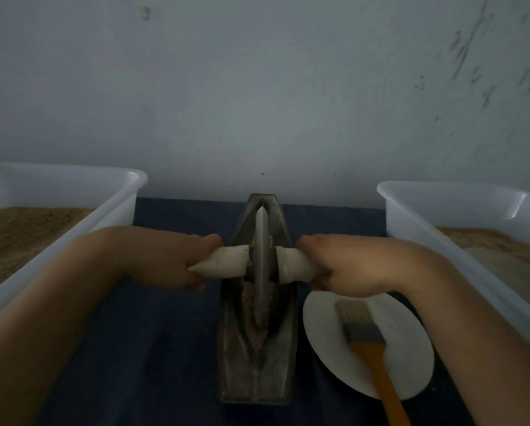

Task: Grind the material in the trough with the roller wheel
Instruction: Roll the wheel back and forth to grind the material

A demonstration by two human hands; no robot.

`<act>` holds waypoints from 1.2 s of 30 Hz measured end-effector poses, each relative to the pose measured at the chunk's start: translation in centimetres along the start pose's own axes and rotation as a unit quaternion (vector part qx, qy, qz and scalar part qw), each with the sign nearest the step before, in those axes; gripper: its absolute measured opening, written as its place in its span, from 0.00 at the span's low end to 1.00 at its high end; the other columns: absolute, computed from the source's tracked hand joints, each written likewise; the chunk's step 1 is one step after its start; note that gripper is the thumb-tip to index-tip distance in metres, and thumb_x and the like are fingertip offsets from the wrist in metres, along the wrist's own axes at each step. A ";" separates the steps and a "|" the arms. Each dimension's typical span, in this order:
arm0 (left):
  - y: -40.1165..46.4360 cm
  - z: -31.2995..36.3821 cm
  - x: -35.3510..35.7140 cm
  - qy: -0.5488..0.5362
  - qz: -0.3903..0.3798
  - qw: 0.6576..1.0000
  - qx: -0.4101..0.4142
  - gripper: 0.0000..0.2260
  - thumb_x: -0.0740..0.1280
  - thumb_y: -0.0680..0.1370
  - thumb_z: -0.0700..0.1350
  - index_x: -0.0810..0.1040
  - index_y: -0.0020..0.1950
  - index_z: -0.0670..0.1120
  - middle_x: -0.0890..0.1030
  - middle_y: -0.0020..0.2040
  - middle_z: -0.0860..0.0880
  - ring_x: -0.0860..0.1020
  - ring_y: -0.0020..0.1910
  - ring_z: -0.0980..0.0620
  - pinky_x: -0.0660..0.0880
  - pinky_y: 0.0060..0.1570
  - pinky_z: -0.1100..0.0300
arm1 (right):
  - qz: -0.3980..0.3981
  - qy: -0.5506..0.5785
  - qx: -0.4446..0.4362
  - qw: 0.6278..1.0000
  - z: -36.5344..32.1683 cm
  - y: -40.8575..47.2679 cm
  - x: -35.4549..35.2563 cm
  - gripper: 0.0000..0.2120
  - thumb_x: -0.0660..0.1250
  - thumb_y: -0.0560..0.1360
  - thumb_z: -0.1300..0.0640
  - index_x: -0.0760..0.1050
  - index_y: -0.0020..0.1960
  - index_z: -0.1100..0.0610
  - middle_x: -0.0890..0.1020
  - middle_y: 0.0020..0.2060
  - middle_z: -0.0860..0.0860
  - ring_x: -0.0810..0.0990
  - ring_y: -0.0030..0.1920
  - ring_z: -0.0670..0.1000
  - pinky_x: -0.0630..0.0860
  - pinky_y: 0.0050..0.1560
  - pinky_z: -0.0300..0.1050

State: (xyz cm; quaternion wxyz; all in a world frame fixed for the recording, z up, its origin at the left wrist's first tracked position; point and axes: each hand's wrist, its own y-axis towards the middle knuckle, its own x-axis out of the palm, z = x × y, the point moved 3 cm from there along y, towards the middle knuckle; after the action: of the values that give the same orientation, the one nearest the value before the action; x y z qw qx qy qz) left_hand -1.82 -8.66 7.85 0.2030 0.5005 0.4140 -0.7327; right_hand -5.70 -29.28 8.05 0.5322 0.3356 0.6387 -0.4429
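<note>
At table centre I see the trough [257, 376] on blue cloth [153, 358] | wheel [262, 265] upright in its groove, material [249, 298] alongside | left hand [168, 259] grips left handle [223, 264] | right hand [349, 269] grips right handle [294, 265] | brush [368, 342] on plate [411, 358], right of trough

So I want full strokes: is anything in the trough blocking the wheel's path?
Nothing visible does. The wheel sits in the trough, with only the material along the groove. The brush lies outside on the plate.
</note>
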 end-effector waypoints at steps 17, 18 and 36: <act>5.3 -2.6 1.1 0.119 0.335 0.932 -0.074 0.20 0.61 0.78 0.49 0.59 0.67 0.52 0.67 0.62 0.49 0.68 0.60 0.48 0.64 0.58 0.50 | 0.216 -0.100 0.050 0.970 2.0 4.1 1.5 0.22 0.63 0.73 0.63 0.63 0.66 0.57 0.71 0.58 0.54 0.68 0.58 0.54 0.61 0.53 0.47; 4.7 -2.4 1.0 0.110 0.290 0.948 -0.075 0.20 0.61 0.78 0.50 0.58 0.67 0.52 0.67 0.63 0.49 0.68 0.61 0.47 0.64 0.59 0.50 | 0.184 -0.087 0.049 0.978 1.6 3.6 1.2 0.21 0.62 0.74 0.63 0.63 0.65 0.57 0.71 0.58 0.54 0.68 0.57 0.54 0.61 0.53 0.47; 3.1 -0.7 0.2 0.096 0.162 0.977 -0.094 0.17 0.61 0.79 0.47 0.59 0.64 0.49 0.68 0.61 0.47 0.69 0.60 0.46 0.66 0.57 0.49 | 0.122 -0.039 0.050 0.990 1.8 2.8 1.0 0.16 0.61 0.76 0.61 0.64 0.62 0.57 0.70 0.57 0.52 0.67 0.52 0.50 0.56 0.43 0.43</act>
State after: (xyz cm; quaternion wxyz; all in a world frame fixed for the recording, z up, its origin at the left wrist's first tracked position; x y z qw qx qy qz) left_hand 0.70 -9.87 6.28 0.3247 0.6080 0.4121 -0.5959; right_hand -2.68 -29.86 6.41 0.5896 0.4197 0.5489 -0.4182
